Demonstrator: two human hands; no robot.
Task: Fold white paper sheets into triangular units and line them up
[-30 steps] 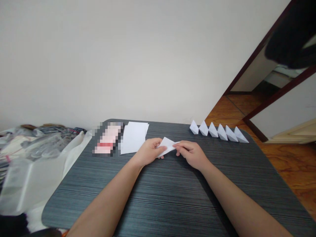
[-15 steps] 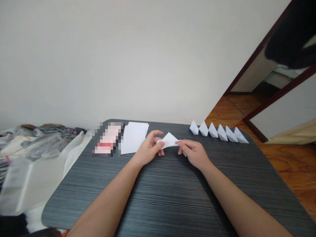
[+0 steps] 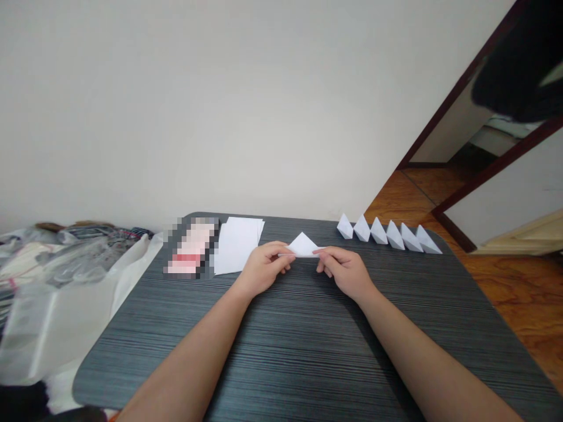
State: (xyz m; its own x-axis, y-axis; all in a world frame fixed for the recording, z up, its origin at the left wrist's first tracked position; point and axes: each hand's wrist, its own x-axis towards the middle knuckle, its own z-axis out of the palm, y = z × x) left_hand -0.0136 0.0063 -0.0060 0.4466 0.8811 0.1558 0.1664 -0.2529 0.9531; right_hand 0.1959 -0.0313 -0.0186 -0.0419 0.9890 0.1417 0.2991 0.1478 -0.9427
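Between my two hands is a folded piece of white paper [image 3: 302,245], its peak pointing away from me and its long lower edge running from hand to hand. My left hand [image 3: 266,266] pinches the left corner between thumb and fingers. The right corner is pinched by my right hand [image 3: 345,271], with the lower fingers curled beneath. Just left of my left hand lie several white paper sheets [image 3: 237,243], slightly fanned. To the right, a row of several folded white paper boats [image 3: 379,232] stands along the far side of the table.
The dark, wood-grained table [image 3: 281,346] meets a pale wall [image 3: 246,105] at the back. A pixelated pinkish item [image 3: 192,246] lies left of the sheets. Clear plastic bags and fabric [image 3: 79,264] are heaped beyond the left edge. Wooden floor [image 3: 519,287] shows at right.
My left hand's fingers have closed in on the paper's left corner. The paper's lower edge, tilted before, is now nearly level. My right hand keeps its pinch.
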